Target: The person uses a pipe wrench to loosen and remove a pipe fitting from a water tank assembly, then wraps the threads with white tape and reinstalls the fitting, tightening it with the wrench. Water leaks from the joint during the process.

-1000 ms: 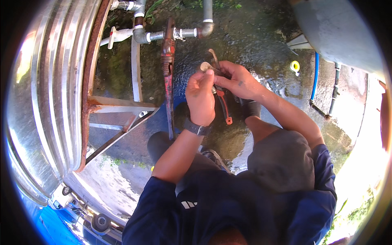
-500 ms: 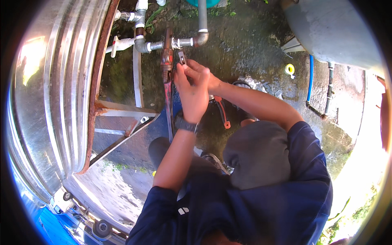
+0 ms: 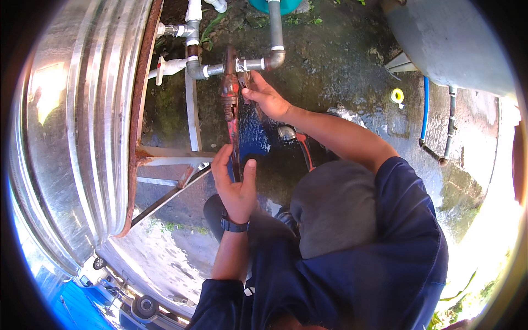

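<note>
A red pipe wrench point(image 3: 229, 102) is set on the grey pipe run point(image 3: 215, 70), its long handle pointing back toward me. My left hand point(image 3: 236, 193) is open around the handle's near end, thumb and fingers apart; firm contact is not visible. Closed on a metal wrench-like tool point(image 3: 243, 81), my right hand point(image 3: 265, 99) sits just right of the pipe wrench. That tool's upper end is at the pipe joint point(image 3: 242, 65), where whitish material shows; my fingers hide part of it.
A metal elbow fitting point(image 3: 286, 132) and a red-handled tool point(image 3: 305, 149) lie near my right knee. Left stand a corrugated metal tank point(image 3: 82, 126) and its rusty frame point(image 3: 135, 159). A yellow tape roll point(image 3: 396, 95), blue pipe point(image 3: 425, 110) and grey tank point(image 3: 456, 44) are at right.
My left hand has left the small metal tool and come back to the pipe wrench's handle. My right hand now holds the tool alone, up against the pipe joint.
</note>
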{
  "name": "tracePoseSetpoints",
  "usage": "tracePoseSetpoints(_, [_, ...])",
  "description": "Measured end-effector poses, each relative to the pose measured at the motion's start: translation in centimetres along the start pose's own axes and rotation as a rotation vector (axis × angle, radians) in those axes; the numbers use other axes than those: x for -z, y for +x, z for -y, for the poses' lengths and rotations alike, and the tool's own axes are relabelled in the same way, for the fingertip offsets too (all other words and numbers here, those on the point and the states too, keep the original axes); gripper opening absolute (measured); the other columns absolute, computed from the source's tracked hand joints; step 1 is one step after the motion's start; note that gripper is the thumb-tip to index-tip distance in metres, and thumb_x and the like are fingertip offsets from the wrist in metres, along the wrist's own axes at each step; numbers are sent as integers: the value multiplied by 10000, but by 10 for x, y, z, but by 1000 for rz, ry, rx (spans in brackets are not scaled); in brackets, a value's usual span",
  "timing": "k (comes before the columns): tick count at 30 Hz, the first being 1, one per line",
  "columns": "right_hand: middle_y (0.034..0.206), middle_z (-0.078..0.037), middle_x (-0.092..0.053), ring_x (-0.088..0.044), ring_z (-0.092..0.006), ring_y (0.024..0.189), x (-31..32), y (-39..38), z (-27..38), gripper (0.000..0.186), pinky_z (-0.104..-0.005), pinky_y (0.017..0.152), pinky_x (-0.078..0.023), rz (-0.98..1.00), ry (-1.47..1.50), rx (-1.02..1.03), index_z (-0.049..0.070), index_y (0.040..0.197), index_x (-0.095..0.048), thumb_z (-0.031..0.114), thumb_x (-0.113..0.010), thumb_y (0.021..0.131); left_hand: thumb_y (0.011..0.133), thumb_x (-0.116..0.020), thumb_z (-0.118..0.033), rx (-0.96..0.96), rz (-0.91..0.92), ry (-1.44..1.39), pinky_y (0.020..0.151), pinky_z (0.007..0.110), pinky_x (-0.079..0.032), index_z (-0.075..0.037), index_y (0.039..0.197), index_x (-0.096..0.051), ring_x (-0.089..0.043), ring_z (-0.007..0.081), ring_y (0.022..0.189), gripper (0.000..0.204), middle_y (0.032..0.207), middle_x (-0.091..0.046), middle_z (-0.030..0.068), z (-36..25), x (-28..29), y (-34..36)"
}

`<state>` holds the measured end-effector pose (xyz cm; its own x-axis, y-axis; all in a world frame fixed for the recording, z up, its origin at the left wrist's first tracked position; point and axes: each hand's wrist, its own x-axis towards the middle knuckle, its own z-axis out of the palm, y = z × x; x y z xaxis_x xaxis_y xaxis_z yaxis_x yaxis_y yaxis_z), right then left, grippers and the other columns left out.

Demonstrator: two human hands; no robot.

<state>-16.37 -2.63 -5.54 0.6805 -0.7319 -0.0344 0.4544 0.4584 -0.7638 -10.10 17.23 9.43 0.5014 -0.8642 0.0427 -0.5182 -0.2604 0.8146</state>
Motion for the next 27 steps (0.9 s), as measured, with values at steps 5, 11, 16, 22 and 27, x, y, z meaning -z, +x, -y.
tracePoseSetpoints(5, [1103,-45,-585,-531,-135,986,13,10,-7,431,-309,879,-428,-32,5,10,60,1361,-439,79,-583,955,893,-765,-118,82,-10,-126,1052,387,-442,-3,1312,-579,-544,276,1247,473,1356,-543,170,10,-5,1])
tracePoseSetpoints(11, [1209,-84,-614,-574,-192,1136,22,18,-13,387,-357,988,-453,-17,-57,74,8,1285,-515,80,-641,926,906,-751,-112,115,12,-134,1033,371,-453,-7,1315,-577,-545,252,1227,457,1345,-540,152,13,-6,4])
tracePoseSetpoints(16, [1242,-91,-606,-562,-193,1169,22,14,-9,397,-374,1016,-446,-22,-113,65,11,1322,-493,100,-634,962,912,-749,-114,172,31,-175,1001,348,-467,-5,1313,-572,-554,217,1185,451,1315,-550,136,16,-3,5])
tracePoseSetpoints(22, [1339,-107,-554,-516,-187,1239,6,5,3,528,-368,1060,-418,64,-5,-42,71,1468,-332,106,-587,1006,918,-753,-117,284,55,-305,968,322,-475,5,1309,-563,-568,181,1113,452,1289,-557,108,15,-2,6])
tracePoseSetpoints(27, [1316,-109,-563,-529,-181,1198,2,3,8,514,-370,1038,-434,63,17,7,70,1475,-315,156,-571,1037,936,-732,-132,262,36,-265,952,319,-483,13,1390,-490,-586,189,1109,535,1301,-568,126,11,-2,7])
